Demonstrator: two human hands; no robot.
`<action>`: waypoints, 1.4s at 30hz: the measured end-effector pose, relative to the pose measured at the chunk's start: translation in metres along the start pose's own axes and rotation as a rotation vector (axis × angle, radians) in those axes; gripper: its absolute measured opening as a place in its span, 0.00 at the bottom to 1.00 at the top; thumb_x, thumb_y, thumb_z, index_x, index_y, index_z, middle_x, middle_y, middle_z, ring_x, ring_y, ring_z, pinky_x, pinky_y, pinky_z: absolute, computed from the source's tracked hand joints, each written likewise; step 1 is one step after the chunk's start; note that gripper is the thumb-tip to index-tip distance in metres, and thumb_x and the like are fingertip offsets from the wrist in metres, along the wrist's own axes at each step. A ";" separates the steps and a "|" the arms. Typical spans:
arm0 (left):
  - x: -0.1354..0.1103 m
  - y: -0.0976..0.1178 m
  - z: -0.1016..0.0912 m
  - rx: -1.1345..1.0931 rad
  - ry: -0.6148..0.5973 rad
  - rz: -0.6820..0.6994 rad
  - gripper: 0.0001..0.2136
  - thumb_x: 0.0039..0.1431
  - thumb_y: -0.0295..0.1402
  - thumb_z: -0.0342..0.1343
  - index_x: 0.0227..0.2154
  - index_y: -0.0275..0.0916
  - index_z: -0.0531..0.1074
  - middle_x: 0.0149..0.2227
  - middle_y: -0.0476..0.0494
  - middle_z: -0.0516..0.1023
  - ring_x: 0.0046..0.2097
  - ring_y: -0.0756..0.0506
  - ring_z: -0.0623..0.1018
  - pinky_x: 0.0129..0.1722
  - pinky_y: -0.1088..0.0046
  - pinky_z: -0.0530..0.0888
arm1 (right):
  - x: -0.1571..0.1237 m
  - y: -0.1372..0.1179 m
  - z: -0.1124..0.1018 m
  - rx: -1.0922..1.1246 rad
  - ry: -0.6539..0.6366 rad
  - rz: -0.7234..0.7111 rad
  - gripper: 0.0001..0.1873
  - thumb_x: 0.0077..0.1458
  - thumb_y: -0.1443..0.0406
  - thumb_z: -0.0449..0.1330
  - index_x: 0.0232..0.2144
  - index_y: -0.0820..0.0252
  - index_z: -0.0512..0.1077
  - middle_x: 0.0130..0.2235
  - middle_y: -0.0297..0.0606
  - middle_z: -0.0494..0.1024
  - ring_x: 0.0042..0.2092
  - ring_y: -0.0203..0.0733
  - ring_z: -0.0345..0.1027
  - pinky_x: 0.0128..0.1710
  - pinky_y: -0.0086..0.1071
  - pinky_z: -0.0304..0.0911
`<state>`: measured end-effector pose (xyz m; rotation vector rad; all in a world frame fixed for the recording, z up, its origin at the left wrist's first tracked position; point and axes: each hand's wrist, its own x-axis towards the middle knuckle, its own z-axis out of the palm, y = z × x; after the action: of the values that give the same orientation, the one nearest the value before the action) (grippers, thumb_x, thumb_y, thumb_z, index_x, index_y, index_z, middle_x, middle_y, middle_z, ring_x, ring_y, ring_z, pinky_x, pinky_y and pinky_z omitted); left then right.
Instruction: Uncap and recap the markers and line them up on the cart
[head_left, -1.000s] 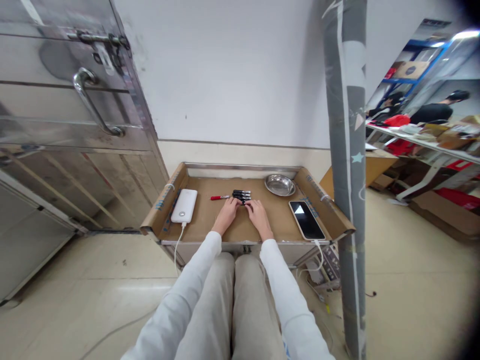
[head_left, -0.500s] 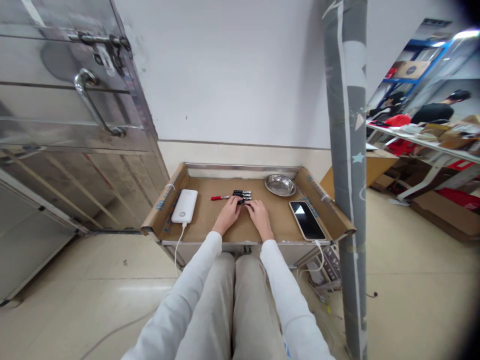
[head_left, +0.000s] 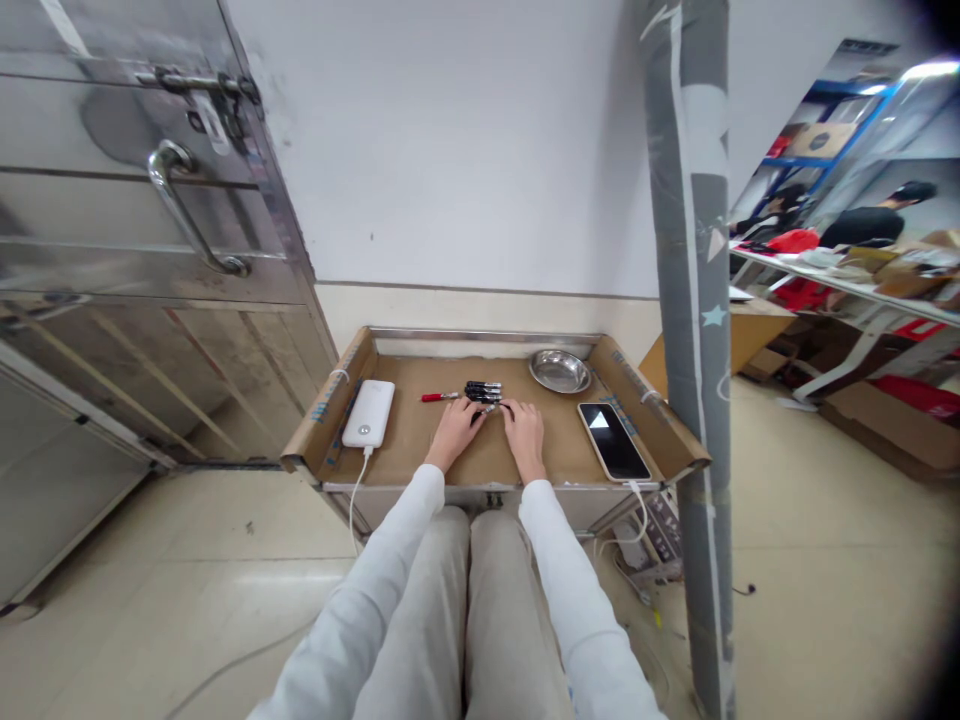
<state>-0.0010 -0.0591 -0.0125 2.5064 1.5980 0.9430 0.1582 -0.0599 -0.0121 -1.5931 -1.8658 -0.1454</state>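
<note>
My left hand point(head_left: 454, 432) is closed on a black pen point(head_left: 484, 411), whose pale end points right. Across a small gap, the fingers of my right hand point(head_left: 524, 437) pinch a small dark piece point(head_left: 505, 405) that looks like a pen cap; most of it is hidden. Just beyond my fingers, several black pens point(head_left: 483, 387) lie side by side with silvery right ends. A red pen point(head_left: 439, 397) lies to their left on the brown cardboard lining point(head_left: 409, 420).
A white power bank point(head_left: 370, 413) with a cable lies at left. At right are a phone point(head_left: 613, 441), also cabled, and a round metal dish point(head_left: 559, 370) behind it. Cardboard sides point(head_left: 652, 405) rise at both ends. A wrapped grey pole point(head_left: 701, 400) stands close by on the right.
My hands, which were together over a dark pen, have parted slightly. My right hand has shifted a little right with a small dark piece; the pen stays in my left hand.
</note>
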 end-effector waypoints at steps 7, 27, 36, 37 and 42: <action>0.000 -0.002 0.001 -0.085 0.084 0.032 0.09 0.64 0.35 0.47 0.42 0.40 0.69 0.42 0.43 0.70 0.43 0.45 0.72 0.46 0.67 0.69 | 0.001 -0.002 -0.001 0.075 -0.034 -0.062 0.14 0.63 0.63 0.48 0.42 0.58 0.73 0.41 0.41 0.78 0.41 0.44 0.67 0.44 0.35 0.57; -0.003 0.000 -0.003 0.347 0.204 -0.427 0.12 0.62 0.23 0.38 0.39 0.31 0.67 0.40 0.33 0.68 0.43 0.40 0.70 0.45 0.63 0.68 | 0.002 -0.003 0.003 0.277 -0.058 -0.132 0.24 0.55 0.74 0.44 0.53 0.61 0.66 0.56 0.42 0.68 0.56 0.41 0.60 0.58 0.39 0.56; 0.005 -0.002 -0.001 0.352 0.202 -0.454 0.13 0.59 0.22 0.42 0.45 0.29 0.64 0.48 0.28 0.66 0.48 0.38 0.69 0.46 0.62 0.68 | 0.001 0.002 0.010 0.125 -0.086 -0.109 0.22 0.55 0.73 0.47 0.49 0.60 0.69 0.57 0.43 0.66 0.55 0.45 0.59 0.54 0.40 0.58; 0.005 -0.002 0.000 0.351 0.199 -0.453 0.14 0.59 0.23 0.43 0.46 0.30 0.64 0.50 0.29 0.65 0.49 0.38 0.69 0.47 0.62 0.68 | 0.001 0.002 0.010 0.114 -0.091 -0.108 0.22 0.55 0.73 0.47 0.49 0.59 0.70 0.57 0.43 0.66 0.55 0.45 0.59 0.54 0.40 0.58; 0.004 -0.001 0.001 0.378 0.176 -0.483 0.12 0.60 0.24 0.42 0.44 0.32 0.66 0.50 0.31 0.67 0.50 0.38 0.68 0.47 0.61 0.68 | 0.001 0.000 0.009 0.084 -0.104 -0.103 0.21 0.55 0.73 0.47 0.49 0.58 0.70 0.57 0.43 0.66 0.55 0.46 0.59 0.54 0.41 0.58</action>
<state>0.0000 -0.0549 -0.0114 2.0904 2.4855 0.8751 0.1550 -0.0547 -0.0184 -1.4738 -2.0077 -0.0297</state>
